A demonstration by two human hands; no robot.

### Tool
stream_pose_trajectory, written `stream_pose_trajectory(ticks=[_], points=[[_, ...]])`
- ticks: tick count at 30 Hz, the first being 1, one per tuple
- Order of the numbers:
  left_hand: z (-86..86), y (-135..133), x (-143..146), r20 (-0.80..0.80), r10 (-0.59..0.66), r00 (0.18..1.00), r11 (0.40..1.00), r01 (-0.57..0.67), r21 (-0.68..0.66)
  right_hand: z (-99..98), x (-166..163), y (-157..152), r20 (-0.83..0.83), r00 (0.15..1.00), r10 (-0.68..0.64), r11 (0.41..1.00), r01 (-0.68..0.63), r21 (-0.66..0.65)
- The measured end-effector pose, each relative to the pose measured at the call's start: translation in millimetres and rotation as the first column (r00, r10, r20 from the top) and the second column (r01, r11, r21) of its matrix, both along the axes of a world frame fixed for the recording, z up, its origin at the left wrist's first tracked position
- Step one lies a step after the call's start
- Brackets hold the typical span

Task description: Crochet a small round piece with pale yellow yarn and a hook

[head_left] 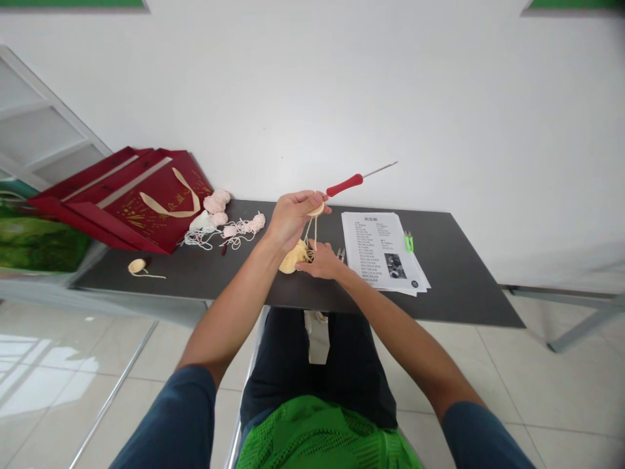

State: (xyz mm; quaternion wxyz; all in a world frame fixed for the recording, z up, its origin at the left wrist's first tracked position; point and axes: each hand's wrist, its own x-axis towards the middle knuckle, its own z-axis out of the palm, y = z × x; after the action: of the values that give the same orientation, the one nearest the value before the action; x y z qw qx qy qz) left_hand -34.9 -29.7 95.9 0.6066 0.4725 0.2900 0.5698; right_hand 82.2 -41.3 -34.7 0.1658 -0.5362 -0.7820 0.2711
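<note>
Raised above the table, my left hand (294, 216) is closed round a small pale-yellow crocheted piece (317, 210) and a crochet hook (346, 185). The hook has a red handle, and its metal tip points up to the right. Two strands of yellow yarn (315, 232) hang from the piece toward the ball below. Lower down, my right hand (322, 262) has its fingers closed on loose strands at the right side of a yellow yarn ball (291, 258) on the table. Its fingertips are partly hidden among the yarn.
Right of my hands lie printed sheets (378, 251), with a green-handled thread snipper (409, 241) on them. Metal tips (340, 254) show beside the sheets. To the left are pink and white yarn (217, 212), red paper bags (131, 198) and a small yellow crocheted cup (137, 266) on the dark table (463, 286).
</note>
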Motion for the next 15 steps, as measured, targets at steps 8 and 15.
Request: stream_pose_trajectory(ticks=[8, 15], points=[[-9.4, 6.9, 3.6, 0.003, 0.015, 1.000, 1.000, -0.014, -0.009, 13.7, 37.8, -20.1, -0.032, 0.998, -0.049, 0.996, 0.046, -0.078], [-17.2, 14.8, 11.9, -0.009, 0.015, 1.000, 1.000, -0.015, -0.009, 38.9, 51.2, -38.0, -0.519, 0.852, 0.066, 0.934, -0.236, -0.268]])
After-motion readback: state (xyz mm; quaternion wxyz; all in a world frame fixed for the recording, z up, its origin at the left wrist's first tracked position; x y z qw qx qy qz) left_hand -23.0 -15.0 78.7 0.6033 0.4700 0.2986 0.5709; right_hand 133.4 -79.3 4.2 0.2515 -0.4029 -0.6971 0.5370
